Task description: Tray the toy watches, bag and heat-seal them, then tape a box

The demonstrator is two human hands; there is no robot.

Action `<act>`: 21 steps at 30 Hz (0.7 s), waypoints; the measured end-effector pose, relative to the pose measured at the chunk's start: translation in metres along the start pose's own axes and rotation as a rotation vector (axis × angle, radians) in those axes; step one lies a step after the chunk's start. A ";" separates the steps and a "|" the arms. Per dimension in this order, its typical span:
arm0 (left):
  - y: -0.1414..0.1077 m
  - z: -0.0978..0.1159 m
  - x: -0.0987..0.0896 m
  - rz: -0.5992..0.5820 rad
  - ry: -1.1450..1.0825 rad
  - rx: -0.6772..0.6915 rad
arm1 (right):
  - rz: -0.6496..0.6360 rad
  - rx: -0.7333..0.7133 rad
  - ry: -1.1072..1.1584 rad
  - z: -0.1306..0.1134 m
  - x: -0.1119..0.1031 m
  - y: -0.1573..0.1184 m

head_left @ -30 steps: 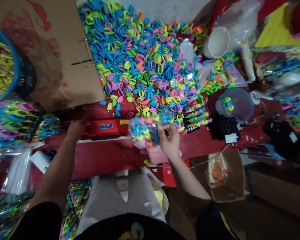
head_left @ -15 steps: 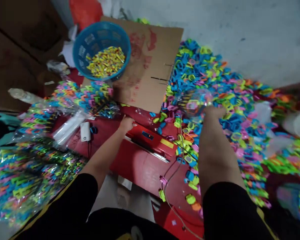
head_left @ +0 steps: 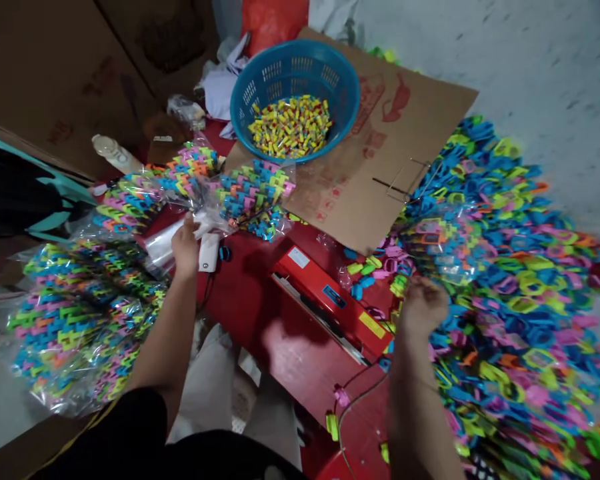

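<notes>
My left hand (head_left: 185,247) is closed at the stack of flat clear plastic bags (head_left: 161,241), fingers pinched on a bag's edge beside a small white box (head_left: 209,252). My right hand (head_left: 425,303) has curled fingers at the edge of the heap of colourful plastic toy watches (head_left: 525,287); whatever is in them is hidden. Just beyond it, a filled clear bag (head_left: 445,243) of the toy pieces lies on the heap. Between my hands stands a red bag sealer (head_left: 330,293) with a yellow label.
A blue basket (head_left: 295,57) holds small yellow pieces, beside a cardboard sheet (head_left: 370,160). Packed bags of colourful pieces (head_left: 85,307) are piled at left. A cord (head_left: 345,413) runs over the red surface near loose pieces.
My left hand has gone from the sealer's left end to the flat bags. My right hand has drawn back toward me, beside the filled bag. The view has turned left.
</notes>
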State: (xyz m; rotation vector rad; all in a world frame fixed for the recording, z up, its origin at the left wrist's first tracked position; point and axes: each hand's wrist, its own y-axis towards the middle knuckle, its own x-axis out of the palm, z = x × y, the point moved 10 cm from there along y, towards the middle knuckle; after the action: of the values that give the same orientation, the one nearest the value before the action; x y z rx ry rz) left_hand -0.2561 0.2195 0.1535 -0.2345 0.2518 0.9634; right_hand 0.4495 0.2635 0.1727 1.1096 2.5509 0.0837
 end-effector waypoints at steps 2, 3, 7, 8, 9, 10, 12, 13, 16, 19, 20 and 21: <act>0.030 0.004 0.022 -0.123 -0.161 -0.119 | -0.157 0.003 -0.021 -0.016 0.021 -0.061; 0.039 0.013 0.031 -0.156 -0.234 -0.119 | -0.219 -0.003 -0.032 -0.026 0.031 -0.089; 0.033 0.087 0.039 -0.243 -0.350 0.152 | -0.446 -0.037 -0.017 -0.077 0.067 -0.164; 0.021 0.111 0.033 -0.248 -0.317 0.263 | -0.493 -0.069 -0.005 -0.095 0.074 -0.172; 0.004 0.136 0.027 -0.255 -0.267 0.386 | -0.539 -0.120 0.011 -0.116 0.080 -0.177; -0.018 0.164 0.022 -0.288 -0.192 0.532 | -0.588 -0.190 0.028 -0.141 0.086 -0.180; -0.072 0.217 0.014 -0.397 -0.066 0.847 | -0.708 -0.373 0.067 -0.197 0.101 -0.184; -0.101 0.239 0.010 -0.483 -0.033 0.981 | -0.795 -0.473 0.087 -0.225 0.111 -0.189; -0.169 0.280 -0.003 -0.768 0.022 1.157 | -1.105 -0.708 0.158 -0.286 0.144 -0.216; -0.219 0.284 -0.007 -1.171 0.065 1.090 | -1.430 -0.862 0.241 -0.303 0.158 -0.268; -0.234 0.280 -0.008 -1.280 0.066 1.061 | -1.519 -0.869 0.274 -0.298 0.155 -0.288; -0.246 0.274 -0.010 -1.357 0.052 1.041 | -1.591 -0.849 0.310 -0.289 0.148 -0.307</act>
State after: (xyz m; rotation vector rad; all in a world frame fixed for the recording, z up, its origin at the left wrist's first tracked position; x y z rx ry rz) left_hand -0.0280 0.1607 0.4366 0.5060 0.5044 -0.5750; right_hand 0.0425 0.1825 0.3397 -1.2966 2.3909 0.8024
